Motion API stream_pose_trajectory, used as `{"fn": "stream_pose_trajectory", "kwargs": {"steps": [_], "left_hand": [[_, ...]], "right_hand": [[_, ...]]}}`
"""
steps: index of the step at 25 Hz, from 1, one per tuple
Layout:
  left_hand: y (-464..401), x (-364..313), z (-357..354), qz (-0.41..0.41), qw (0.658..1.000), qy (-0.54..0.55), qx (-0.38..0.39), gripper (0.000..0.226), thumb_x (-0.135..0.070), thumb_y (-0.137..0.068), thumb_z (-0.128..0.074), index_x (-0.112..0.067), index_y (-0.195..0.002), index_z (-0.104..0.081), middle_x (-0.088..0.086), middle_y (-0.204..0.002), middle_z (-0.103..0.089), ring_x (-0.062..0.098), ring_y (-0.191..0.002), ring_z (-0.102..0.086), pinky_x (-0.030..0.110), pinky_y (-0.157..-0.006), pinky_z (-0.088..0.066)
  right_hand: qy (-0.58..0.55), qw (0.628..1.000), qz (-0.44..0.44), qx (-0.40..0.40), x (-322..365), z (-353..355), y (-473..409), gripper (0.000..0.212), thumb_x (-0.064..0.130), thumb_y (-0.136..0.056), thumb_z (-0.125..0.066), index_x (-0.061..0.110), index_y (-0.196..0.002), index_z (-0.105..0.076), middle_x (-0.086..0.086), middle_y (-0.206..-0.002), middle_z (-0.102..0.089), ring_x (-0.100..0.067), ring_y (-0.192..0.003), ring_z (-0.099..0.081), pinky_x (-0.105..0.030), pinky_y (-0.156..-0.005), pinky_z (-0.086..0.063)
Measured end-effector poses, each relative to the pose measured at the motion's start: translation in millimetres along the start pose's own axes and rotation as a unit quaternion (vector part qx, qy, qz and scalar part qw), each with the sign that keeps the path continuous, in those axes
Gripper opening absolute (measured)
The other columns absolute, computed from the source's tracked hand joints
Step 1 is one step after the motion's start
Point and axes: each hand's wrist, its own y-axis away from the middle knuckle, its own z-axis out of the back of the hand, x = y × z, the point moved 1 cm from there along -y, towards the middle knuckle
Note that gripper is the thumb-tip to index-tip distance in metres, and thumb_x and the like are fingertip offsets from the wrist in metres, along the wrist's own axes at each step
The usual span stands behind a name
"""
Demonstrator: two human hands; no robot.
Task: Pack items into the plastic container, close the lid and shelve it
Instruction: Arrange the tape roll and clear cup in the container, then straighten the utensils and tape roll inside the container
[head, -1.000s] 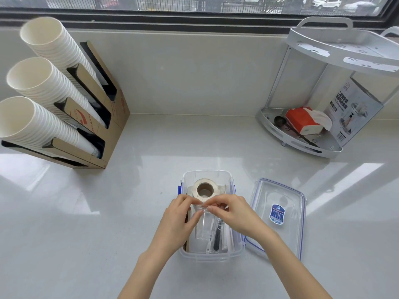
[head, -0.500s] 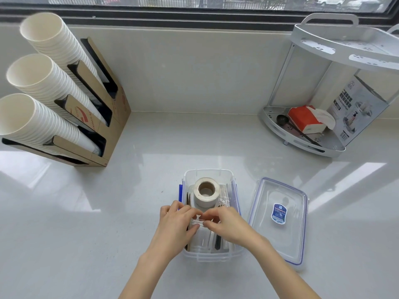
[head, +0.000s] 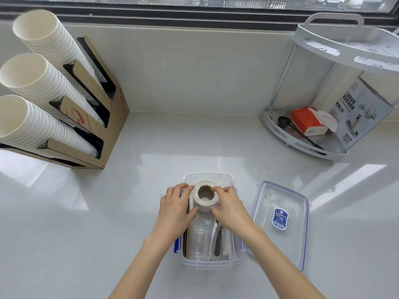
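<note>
Packing is the step in hand: the plastic container (head: 210,263) sits on the table (head: 86,223) at six o'clock, and both hands cup the roll of tape (head: 204,196) at its far end, left hand (head: 176,209) at the roll's nine o'clock, right hand (head: 232,210) at its three. Clear cups (head: 199,240) and a dark utensil (head: 218,240) lie inside. The lid (head: 280,223) rests at the container's three o'clock; next, I'd judge, seat the roll low, then fetch that lid
</note>
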Motion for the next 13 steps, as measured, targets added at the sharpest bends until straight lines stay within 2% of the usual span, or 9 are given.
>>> {"fn": "stream_pose_trajectory", "kwargs": {"steps": [3, 6, 10, 13], "left_hand": [[-7, 3, -4, -0.011, 0.998, -0.042, 0.036, 0.057, -0.040, -0.084, -0.052, -0.025, -0.136, -0.031, -0.009, -0.143, -0.034, 0.019, -0.127, -0.026, 0.033, -0.100, -0.027], [-9, 4, -8, -0.024, 0.996, -0.046, 0.066, 0.053, -0.039, -0.084, -0.052, -0.028, -0.134, -0.035, -0.010, -0.143, -0.034, 0.019, -0.125, -0.027, 0.031, -0.101, -0.027], [-9, 5, -10, -0.026, 0.997, -0.027, 0.062, 0.049, -0.035, -0.085, -0.052, -0.027, -0.131, -0.040, -0.009, -0.143, -0.035, 0.019, -0.123, -0.028, 0.028, -0.101, -0.029], [-12, 5, -9, -0.024, 0.998, -0.027, 0.057, 0.044, -0.034, -0.086, -0.051, -0.027, -0.128, -0.043, -0.010, -0.141, -0.037, 0.020, -0.121, -0.030, 0.029, -0.097, -0.030]], "right_hand": [[0.003, 1.000, -0.014, 0.008, 2, -7, -9, 0.054, 0.012, -0.086, -0.047, 0.019, -0.136, -0.028, -0.014, -0.129, -0.037, -0.032, -0.111, -0.051, -0.033, -0.090, -0.040], [-0.018, 1.000, -0.016, 0.002, 1, -12, -13, 0.055, 0.011, -0.086, -0.047, 0.016, -0.137, -0.027, -0.014, -0.129, -0.038, -0.030, -0.106, -0.054, -0.031, -0.090, -0.041], [-0.057, 0.998, -0.008, 0.002, -1, -16, -14, 0.054, 0.008, -0.086, -0.047, 0.015, -0.136, -0.029, -0.012, -0.127, -0.040, -0.028, -0.102, -0.058, -0.035, -0.093, -0.044], [-0.065, 0.998, 0.000, 0.016, -3, -13, -14, 0.055, 0.006, -0.087, -0.044, 0.017, -0.138, -0.028, -0.011, -0.128, -0.039, -0.025, -0.105, -0.057, -0.033, -0.095, -0.043]]}}
